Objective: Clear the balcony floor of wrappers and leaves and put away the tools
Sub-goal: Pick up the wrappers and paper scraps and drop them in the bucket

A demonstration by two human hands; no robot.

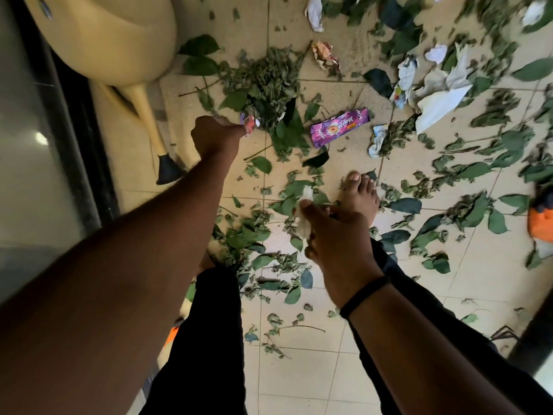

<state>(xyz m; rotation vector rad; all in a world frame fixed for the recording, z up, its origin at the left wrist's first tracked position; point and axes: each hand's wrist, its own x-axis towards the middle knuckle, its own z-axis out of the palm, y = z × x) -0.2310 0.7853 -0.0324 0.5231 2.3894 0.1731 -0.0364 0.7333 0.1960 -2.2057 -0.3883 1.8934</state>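
Our left hand (pixel 217 136) is stretched out low over the floor, and its grip is curled tight, pinching a small red and white wrapper (pixel 250 124) at the fingertips. That wrapper pokes out of the hand just beside a big heap of dry leaves (pixel 263 82). Our right hand (pixel 335 238) is closer to us, and its grip is closed on a crumpled white paper (pixel 303 217), with the paper sticking out on the thumb side. A black band (pixel 365 296) sits on that wrist.

We see our bare foot (pixel 360 194) on the tiled floor (pixel 302 384), right past the right hand, with leaves touching it. Our dark trouser legs (pixel 209 339) fill the bottom of the view.

Green leaves and thin twigs lie all over the floor. A purple wrapper (pixel 339 127) lies flat near the heap, to the right of the left hand and apart from it. More rubbish lies further away: a brown crumpled wrapper (pixel 324 55), a white crumpled paper (pixel 315 12) near the top, and a bunch of white and grey papers (pixel 434 91) on the right side. A small pale wrapper (pixel 377 139) lies just right of the purple one.

On the left stands a yellow chair (pixel 110 34) with a thin leg that ends in a black foot (pixel 167 170). Beside it runs a dark door frame (pixel 74 115). Something orange (pixel 540 218) shows at the right edge, but we cannot tell what it is.
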